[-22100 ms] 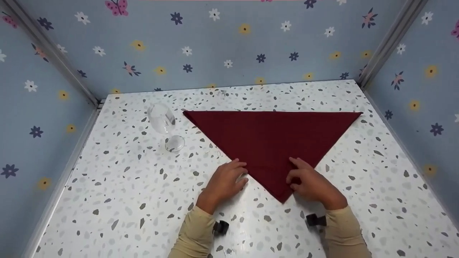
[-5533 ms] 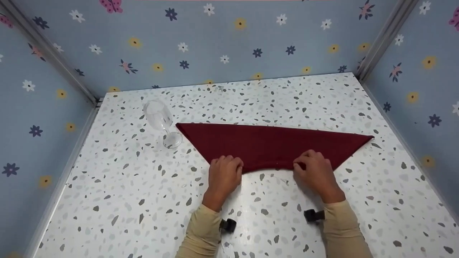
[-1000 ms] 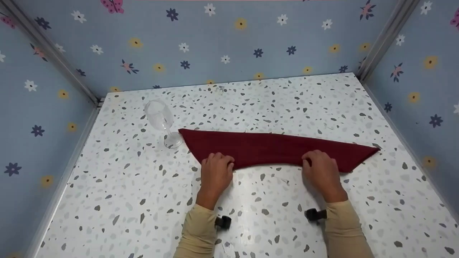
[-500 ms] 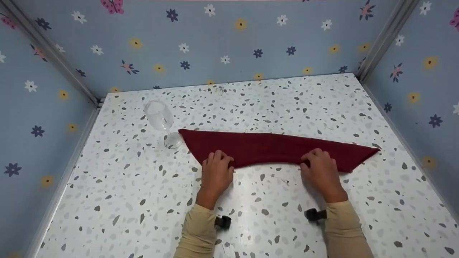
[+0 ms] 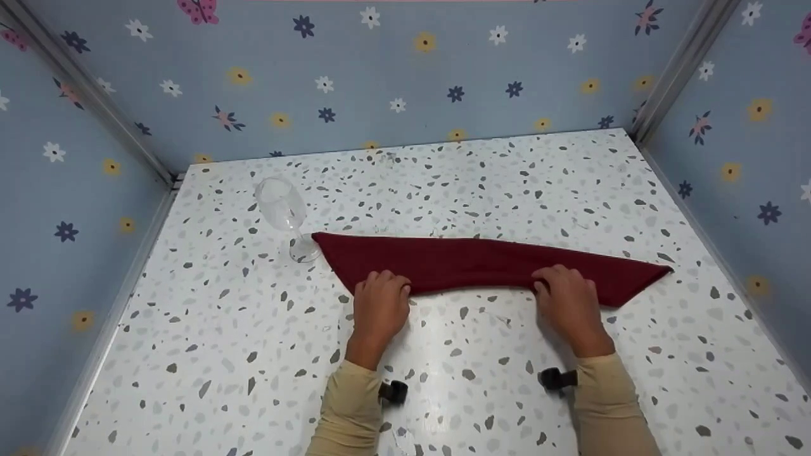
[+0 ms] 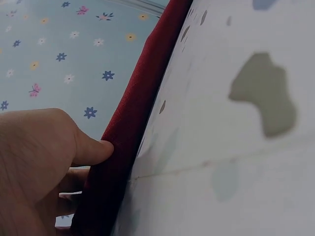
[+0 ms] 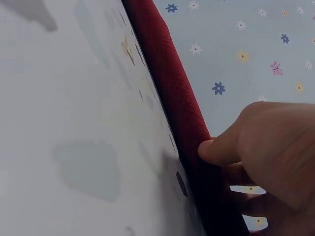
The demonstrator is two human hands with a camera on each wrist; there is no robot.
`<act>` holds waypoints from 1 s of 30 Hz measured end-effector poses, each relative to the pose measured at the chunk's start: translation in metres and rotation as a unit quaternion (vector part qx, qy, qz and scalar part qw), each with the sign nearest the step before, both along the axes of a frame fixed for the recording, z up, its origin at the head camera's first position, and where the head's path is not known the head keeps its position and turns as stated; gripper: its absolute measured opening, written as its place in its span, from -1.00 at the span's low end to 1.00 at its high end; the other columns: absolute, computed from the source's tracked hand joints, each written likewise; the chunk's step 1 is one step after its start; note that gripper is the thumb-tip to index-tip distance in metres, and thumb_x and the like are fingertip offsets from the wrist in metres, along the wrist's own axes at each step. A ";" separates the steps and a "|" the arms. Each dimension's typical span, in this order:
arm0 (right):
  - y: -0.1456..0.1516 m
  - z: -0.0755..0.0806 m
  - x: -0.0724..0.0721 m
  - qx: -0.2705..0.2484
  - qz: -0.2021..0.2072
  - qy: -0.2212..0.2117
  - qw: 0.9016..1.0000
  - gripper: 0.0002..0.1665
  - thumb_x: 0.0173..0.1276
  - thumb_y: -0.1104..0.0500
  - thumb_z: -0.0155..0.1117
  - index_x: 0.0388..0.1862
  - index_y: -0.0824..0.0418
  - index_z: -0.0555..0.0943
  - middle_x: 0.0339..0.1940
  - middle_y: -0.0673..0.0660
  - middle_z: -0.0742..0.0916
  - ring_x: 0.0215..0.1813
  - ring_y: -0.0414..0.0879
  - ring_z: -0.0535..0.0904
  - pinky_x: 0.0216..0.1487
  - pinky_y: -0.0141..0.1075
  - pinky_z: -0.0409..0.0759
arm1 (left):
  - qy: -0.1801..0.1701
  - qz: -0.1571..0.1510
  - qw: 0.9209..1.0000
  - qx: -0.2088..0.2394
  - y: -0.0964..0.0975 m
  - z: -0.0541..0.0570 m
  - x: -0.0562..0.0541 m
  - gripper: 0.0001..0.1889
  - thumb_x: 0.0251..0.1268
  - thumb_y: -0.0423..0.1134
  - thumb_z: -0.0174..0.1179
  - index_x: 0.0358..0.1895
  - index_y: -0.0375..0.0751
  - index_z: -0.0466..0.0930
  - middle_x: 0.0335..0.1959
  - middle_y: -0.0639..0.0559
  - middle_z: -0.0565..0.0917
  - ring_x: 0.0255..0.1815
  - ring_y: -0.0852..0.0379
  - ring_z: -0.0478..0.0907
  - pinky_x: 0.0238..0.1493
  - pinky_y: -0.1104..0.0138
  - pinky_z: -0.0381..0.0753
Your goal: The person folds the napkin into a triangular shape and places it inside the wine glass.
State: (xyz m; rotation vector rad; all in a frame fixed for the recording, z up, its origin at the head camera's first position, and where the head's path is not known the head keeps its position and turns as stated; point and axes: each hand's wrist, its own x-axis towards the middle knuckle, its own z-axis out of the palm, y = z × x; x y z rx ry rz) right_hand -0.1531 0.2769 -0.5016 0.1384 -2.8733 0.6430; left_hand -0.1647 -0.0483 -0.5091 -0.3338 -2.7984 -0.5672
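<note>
A dark red cloth napkin [image 5: 456, 263] lies crosswise on the table as a long band, its near edge thick and rolled. My left hand [image 5: 380, 310] grips that edge left of the middle. In the left wrist view, the thumb presses the near side of the roll [image 6: 135, 103] and the fingers pass behind it. On the right, my right hand [image 5: 570, 310] holds the same edge. Its thumb lies against the roll [image 7: 172, 78] in the right wrist view, other fingers curled behind. The napkin's left tip meets the foot of a clear wine glass [image 5: 279, 202], which stands upright.
White speckled table [image 5: 222, 354] runs up to blue flowered panels [image 5: 380, 69] at the back and both sides. Black camera mounts [image 5: 394, 392] sit on the inner side of each wrist.
The napkin was a flat triangle pointing toward me; its point has been rolled up into a narrower band. In the last half second, its far edge and right tip shifted slightly nearer.
</note>
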 end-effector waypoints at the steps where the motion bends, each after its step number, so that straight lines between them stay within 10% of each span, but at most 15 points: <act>1: 0.000 0.000 0.000 0.000 -0.001 0.002 1.000 -0.76 0.46 0.23 0.20 0.02 0.22 0.69 -0.08 0.20 0.71 0.01 0.22 0.56 -0.01 0.18 0.40 | 0.000 0.002 1.000 0.002 0.000 0.000 0.000 -0.86 0.40 -0.25 0.24 -0.15 -0.08 0.79 -0.25 0.00 0.69 -0.13 -0.07 0.57 -0.09 -0.01 0.52; 13: -0.001 0.002 -0.003 -0.028 -0.041 -0.033 0.998 -0.90 0.48 0.22 0.17 -0.11 0.21 0.57 -0.26 0.16 0.70 -0.12 0.15 0.57 0.02 0.11 0.36 | -0.008 0.027 0.999 0.037 0.001 0.000 -0.001 -0.86 0.37 -0.24 0.27 -0.29 -0.10 0.48 -0.48 0.04 0.58 -0.31 -0.06 0.53 -0.20 0.03 0.48; 30: 0.002 0.002 -0.002 -0.022 -0.036 -0.018 0.999 -0.77 0.38 0.20 0.27 -0.06 0.26 0.71 -0.04 0.26 0.71 0.04 0.24 0.54 0.01 0.21 0.41 | -0.003 0.036 0.999 0.019 0.000 -0.001 0.000 -0.88 0.27 -0.18 0.36 -0.23 -0.12 0.70 -0.19 -0.04 0.59 -0.09 -0.05 0.48 -0.11 0.05 0.50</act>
